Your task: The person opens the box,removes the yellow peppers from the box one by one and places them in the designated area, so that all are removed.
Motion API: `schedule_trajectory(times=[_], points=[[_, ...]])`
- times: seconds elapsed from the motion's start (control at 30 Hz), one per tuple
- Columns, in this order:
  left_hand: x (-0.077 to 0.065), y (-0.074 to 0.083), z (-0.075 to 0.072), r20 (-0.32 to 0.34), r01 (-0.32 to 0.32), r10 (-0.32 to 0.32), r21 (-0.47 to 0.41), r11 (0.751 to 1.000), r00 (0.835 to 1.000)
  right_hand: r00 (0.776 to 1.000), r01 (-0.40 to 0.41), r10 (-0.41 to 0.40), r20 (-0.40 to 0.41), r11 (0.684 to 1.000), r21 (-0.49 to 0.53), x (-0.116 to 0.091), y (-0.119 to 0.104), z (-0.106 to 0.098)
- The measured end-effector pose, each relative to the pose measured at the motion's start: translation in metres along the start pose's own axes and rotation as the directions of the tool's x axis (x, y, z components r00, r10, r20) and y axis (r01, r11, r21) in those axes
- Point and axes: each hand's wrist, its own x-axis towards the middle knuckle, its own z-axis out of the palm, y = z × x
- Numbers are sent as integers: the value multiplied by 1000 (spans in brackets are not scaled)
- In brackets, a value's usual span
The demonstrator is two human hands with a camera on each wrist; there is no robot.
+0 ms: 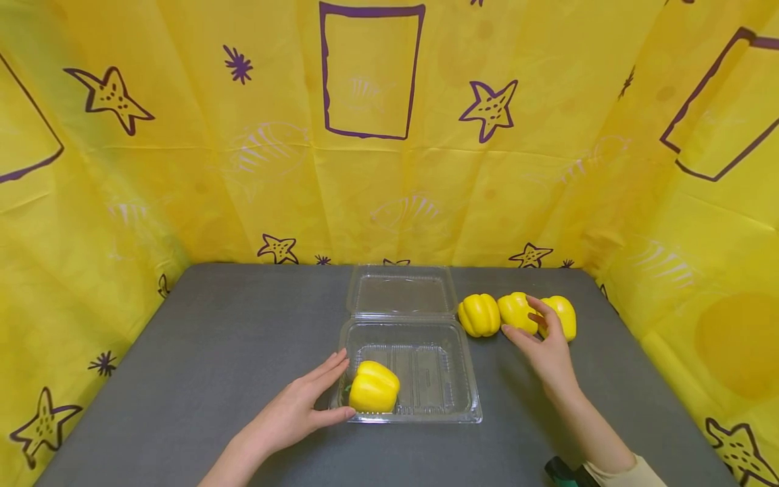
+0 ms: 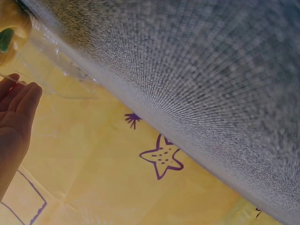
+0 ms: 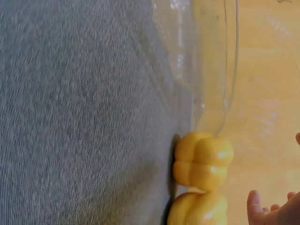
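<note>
A clear plastic clamshell container [image 1: 426,379] lies with its lid folded back on the grey table. One yellow bell pepper [image 1: 374,387] sits in the tray's front left corner, its green stem [image 2: 5,40] showing in the left wrist view. My left hand [image 1: 298,409] rests at the tray's left side, fingers extended along the edge and thumb at the front rim. To the right of the container, three more yellow peppers stand in a row: a left one [image 1: 479,315], a middle one [image 1: 514,310] and a right one [image 1: 562,316]. Over the middle and right ones hovers my right hand [image 1: 548,341], thumb and fingers spread, holding nothing.
The transparent lid [image 1: 402,292] lies flat behind the tray, towards the yellow patterned curtain [image 1: 389,189] that surrounds the table [image 1: 255,325] at the back and sides. A dark and green strap [image 1: 562,471] shows beside the right sleeve [image 1: 627,471].
</note>
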Motion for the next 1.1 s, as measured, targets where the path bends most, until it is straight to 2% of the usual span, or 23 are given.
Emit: schedule_trajectory(times=[0.3,0.7,0.9,1.1], points=[[0,0,0,4,7,-7,-8,1000,1000,998,9,-11,68,1000,25,-7,-9,14],[1,0,0,4,-2,2,-4,1000,1000,981,96,-108,162,992,84,-14,-11,35],[1,0,0,6,1,-1,-7,1000,1000,973,92,-113,203,990,110,-17,-12,45],[1,0,-1,10,2,-2,-15,1000,1000,968,58,-79,238,994,94,-22,-16,56]])
